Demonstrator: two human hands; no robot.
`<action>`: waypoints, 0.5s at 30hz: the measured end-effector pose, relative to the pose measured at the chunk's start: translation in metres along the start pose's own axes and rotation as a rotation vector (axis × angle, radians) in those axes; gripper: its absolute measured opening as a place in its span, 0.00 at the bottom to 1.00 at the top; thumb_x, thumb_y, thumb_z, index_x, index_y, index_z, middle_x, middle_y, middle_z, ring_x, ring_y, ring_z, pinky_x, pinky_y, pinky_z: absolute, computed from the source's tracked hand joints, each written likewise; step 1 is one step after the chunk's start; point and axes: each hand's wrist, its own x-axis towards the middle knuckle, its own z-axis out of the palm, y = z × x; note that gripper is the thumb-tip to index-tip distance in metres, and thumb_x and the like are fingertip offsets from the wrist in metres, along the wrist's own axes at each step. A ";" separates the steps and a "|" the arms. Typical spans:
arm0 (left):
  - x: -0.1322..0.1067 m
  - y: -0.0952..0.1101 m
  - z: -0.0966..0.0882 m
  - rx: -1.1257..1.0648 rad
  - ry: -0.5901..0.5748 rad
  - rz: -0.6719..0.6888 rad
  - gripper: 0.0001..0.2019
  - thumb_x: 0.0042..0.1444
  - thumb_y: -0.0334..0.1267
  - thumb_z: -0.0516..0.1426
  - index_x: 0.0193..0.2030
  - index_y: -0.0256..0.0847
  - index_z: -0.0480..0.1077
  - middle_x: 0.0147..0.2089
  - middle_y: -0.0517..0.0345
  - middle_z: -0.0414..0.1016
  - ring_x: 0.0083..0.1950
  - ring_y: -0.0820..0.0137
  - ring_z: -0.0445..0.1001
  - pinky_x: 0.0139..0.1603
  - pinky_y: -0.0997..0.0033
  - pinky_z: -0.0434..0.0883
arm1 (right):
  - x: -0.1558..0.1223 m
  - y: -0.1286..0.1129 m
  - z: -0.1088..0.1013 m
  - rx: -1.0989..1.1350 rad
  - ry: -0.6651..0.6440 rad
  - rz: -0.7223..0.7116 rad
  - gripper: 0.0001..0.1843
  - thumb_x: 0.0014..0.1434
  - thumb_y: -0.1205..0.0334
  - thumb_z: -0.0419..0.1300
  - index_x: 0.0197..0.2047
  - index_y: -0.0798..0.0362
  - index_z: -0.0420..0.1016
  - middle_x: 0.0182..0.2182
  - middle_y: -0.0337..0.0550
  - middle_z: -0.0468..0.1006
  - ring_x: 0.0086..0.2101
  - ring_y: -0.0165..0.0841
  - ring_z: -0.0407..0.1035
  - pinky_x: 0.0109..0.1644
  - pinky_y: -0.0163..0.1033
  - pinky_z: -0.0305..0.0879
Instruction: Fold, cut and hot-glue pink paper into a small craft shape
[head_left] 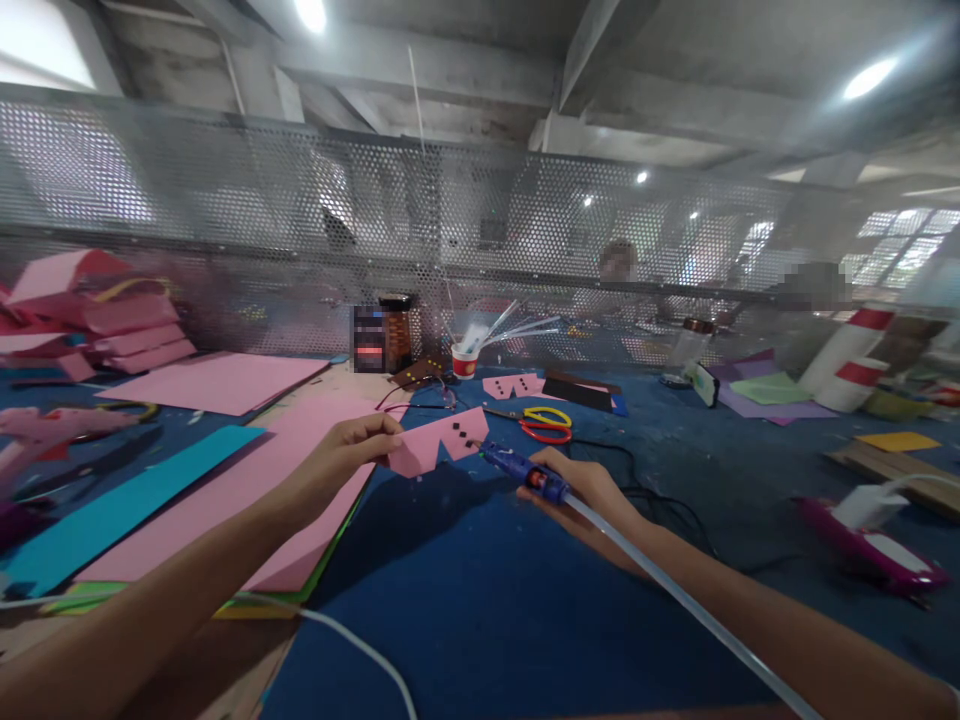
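My left hand (358, 445) pinches a pink foam cut-out (439, 445) with zigzag notches and small black squares, held up above the blue table (480, 600). My right hand (581, 490) grips a blue hot-glue gun (517, 470) with a long clear glue stick (675, 595) trailing back along my forearm. The gun's tip touches or nearly touches the cut-out's right edge.
Large pink foam sheets (247, 480) and a teal strip (112, 510) lie at left. Scissors with yellow and red handles (546, 424), another pink cut-out (514, 385), a red-and-white cup (465, 360) and a dark jar (394, 332) sit ahead. A perforated metal screen (480, 230) closes off the back.
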 end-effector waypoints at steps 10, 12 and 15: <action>-0.003 0.005 0.002 -0.030 0.014 -0.003 0.11 0.49 0.46 0.62 0.29 0.40 0.72 0.27 0.59 0.75 0.31 0.67 0.73 0.35 0.69 0.68 | -0.001 0.000 0.004 0.054 -0.058 -0.007 0.14 0.60 0.51 0.61 0.45 0.49 0.71 0.28 0.38 0.77 0.26 0.32 0.71 0.31 0.32 0.61; -0.001 0.002 0.002 -0.040 0.018 -0.006 0.11 0.48 0.46 0.62 0.29 0.40 0.72 0.27 0.59 0.75 0.31 0.67 0.73 0.35 0.70 0.68 | -0.001 0.000 0.004 0.040 -0.058 -0.010 0.14 0.60 0.52 0.61 0.45 0.49 0.71 0.28 0.38 0.77 0.26 0.32 0.71 0.30 0.31 0.61; 0.000 0.000 0.000 -0.055 0.008 -0.007 0.11 0.48 0.45 0.63 0.29 0.40 0.72 0.27 0.60 0.75 0.31 0.68 0.72 0.34 0.71 0.67 | -0.001 0.000 0.004 0.028 -0.058 -0.002 0.13 0.60 0.52 0.60 0.45 0.49 0.70 0.28 0.38 0.77 0.26 0.32 0.72 0.30 0.31 0.60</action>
